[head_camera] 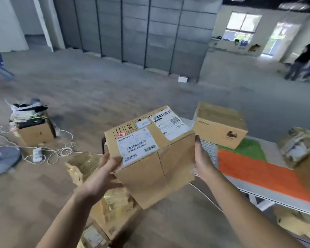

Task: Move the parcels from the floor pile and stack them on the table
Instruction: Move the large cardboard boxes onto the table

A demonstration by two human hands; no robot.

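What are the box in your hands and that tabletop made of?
Held box: brown corrugated cardboard by the look, matte, creased, with white paper labels. Table: pale, smooth top, perhaps laminate or painted metal; an orange and green sheet covers part of it.

A brown cardboard parcel (150, 151) held between two hands carries white shipping labels with barcodes, a QR code and black upward-arrow handling marks; their small print is too blurred to read. Just right of it, a smaller tan cardboard box (220, 126) reads "PICO". Far left, an open brown carton (36, 134) shows "Z".
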